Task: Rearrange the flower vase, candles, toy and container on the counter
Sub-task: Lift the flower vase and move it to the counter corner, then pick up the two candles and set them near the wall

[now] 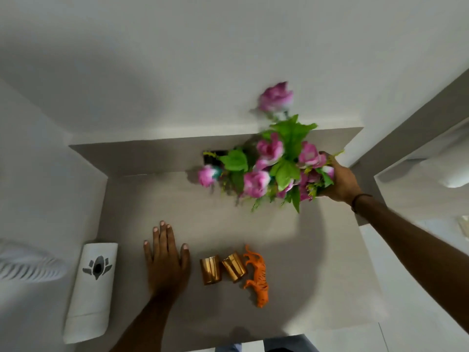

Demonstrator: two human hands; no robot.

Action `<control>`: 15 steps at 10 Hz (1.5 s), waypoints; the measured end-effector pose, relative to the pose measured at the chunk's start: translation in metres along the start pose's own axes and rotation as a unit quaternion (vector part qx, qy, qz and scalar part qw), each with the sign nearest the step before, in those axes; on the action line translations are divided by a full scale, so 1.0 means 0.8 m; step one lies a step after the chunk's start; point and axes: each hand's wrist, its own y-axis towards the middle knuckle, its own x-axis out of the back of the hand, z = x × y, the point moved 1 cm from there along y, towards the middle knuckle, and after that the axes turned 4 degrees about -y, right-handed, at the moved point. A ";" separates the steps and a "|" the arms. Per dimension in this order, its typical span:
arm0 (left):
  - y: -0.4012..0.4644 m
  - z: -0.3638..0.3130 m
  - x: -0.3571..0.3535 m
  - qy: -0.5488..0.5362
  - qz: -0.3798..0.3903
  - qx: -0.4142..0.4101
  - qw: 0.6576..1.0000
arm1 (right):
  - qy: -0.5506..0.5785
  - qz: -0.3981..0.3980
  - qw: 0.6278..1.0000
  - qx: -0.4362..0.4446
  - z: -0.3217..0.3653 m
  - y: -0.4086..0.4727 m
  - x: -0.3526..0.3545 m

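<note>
A bunch of pink flowers with green leaves [272, 163] hangs blurred over the back right of the grey counter [291, 250]; its vase is hidden under the blooms. My right hand [341, 180] is closed around it from the right. My left hand [165, 257] lies flat on the counter, fingers spread, holding nothing. Just right of that hand stand two copper-coloured candle holders [211, 270] [234, 266] side by side. An orange toy tiger [256, 274] lies against the right one. A tall white container [91, 288] with a dark lotus mark stands at the counter's left edge.
White walls enclose the counter at the back and left. A dark rectangular opening [212, 158] sits in the back ledge, partly behind the flowers. The counter's right edge drops off beside my right forearm. The front edge runs just below the tiger.
</note>
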 end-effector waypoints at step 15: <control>0.078 -0.097 0.083 -0.361 0.100 0.113 0.920 | 0.105 0.127 0.985 -0.053 0.201 -0.073 -0.167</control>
